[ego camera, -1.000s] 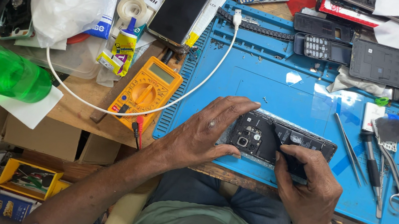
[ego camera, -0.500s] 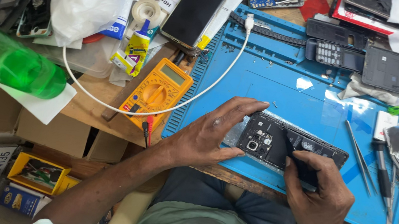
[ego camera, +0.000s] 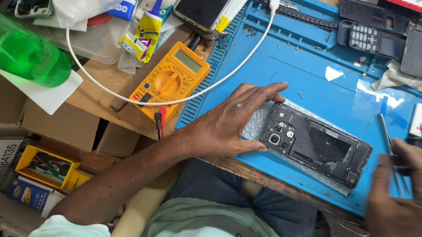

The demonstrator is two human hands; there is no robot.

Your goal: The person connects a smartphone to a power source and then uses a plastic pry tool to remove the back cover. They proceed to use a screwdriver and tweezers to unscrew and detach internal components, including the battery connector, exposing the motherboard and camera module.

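Two hands [ego camera: 233, 119], one opened phone [ego camera: 316, 146], one multimeter [ego camera: 171, 80].

Bright, even light from above; shadows soft and short under my left hand [ego camera: 230, 122]. White glare patches on blue mat [ego camera: 314, 79] and on green bottle [ego camera: 1, 40]. My right hand [ego camera: 412, 198] smeared with motion blur, edges soft. Opened phone [ego camera: 315, 144] sharp, centre crisp. Slight wide-angle bending toward frame edges, counter [ego camera: 100, 95] lines curving.
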